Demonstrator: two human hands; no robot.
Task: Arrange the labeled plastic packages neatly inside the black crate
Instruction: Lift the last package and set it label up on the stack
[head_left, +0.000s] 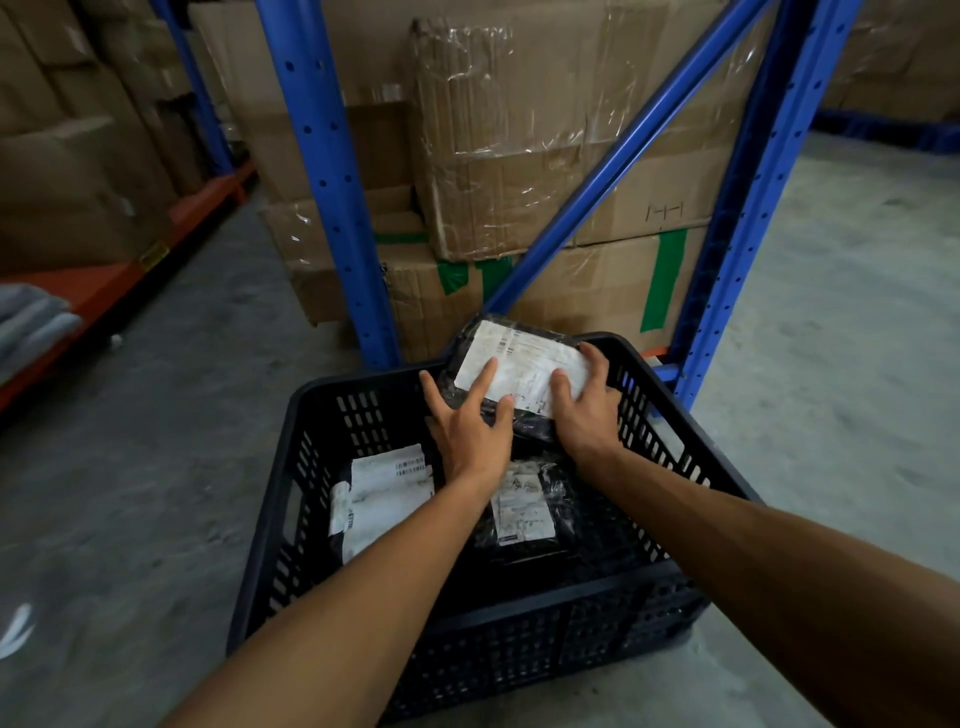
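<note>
A black slatted crate (291, 467) stands on the concrete floor in front of me. Both hands hold one black plastic package with a white label (524, 358), tilted against the crate's far rim. My left hand (467, 426) lies on its near left side with fingers spread over the label. My right hand (587, 410) grips its right edge. Lower in the crate lie two more labeled packages: one at the left (384, 493) and one in the middle (524, 514), partly hidden by my forearms.
A blue steel rack upright (332, 171) and its diagonal brace (623, 156) rise right behind the crate, with stacked cardboard boxes (519, 156) behind them. An orange shelf beam (104, 291) with grey folded cloth runs along the left. Concrete floor lies on both sides.
</note>
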